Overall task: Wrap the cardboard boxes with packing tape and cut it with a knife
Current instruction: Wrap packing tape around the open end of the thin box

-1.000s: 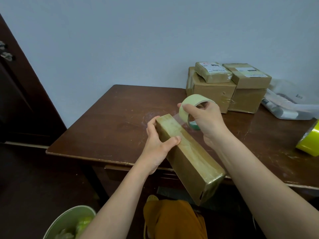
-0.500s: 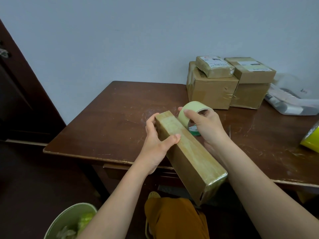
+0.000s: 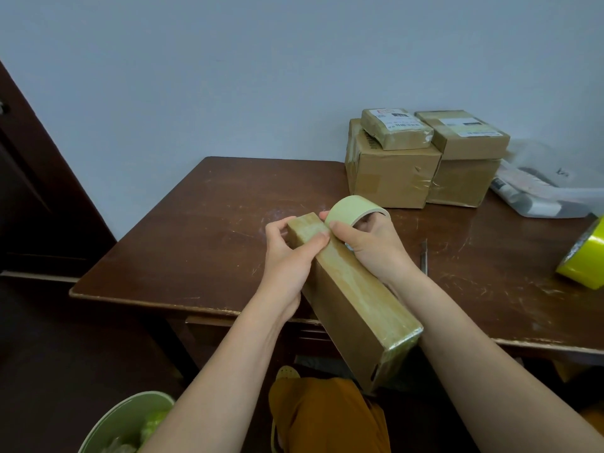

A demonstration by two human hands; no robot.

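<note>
The long cardboard box [image 3: 353, 295] is lying tilted over the near edge of the counter [image 3: 196, 243], its far end raised above the wood and its near end hanging past the edge. No writing is showing on it. The left hand [image 3: 287, 256] is gripping the far end, thumb across the top face and fingers curled round the far side. The right hand [image 3: 369, 246] is holding the roll of packing tape [image 3: 354, 209] with fingers through its core, the roll sitting just beside the box's far end, touching or nearly touching it. A slim knife [image 3: 424, 259] is lying on the counter just right of the right wrist. Behind, stacked parcels [image 3: 421, 158] are standing against the pale wall [image 3: 261, 76], two bearing white shipping labels too small to read. A yellow tape roll [image 3: 585, 256] is sitting at the right edge.
</note>
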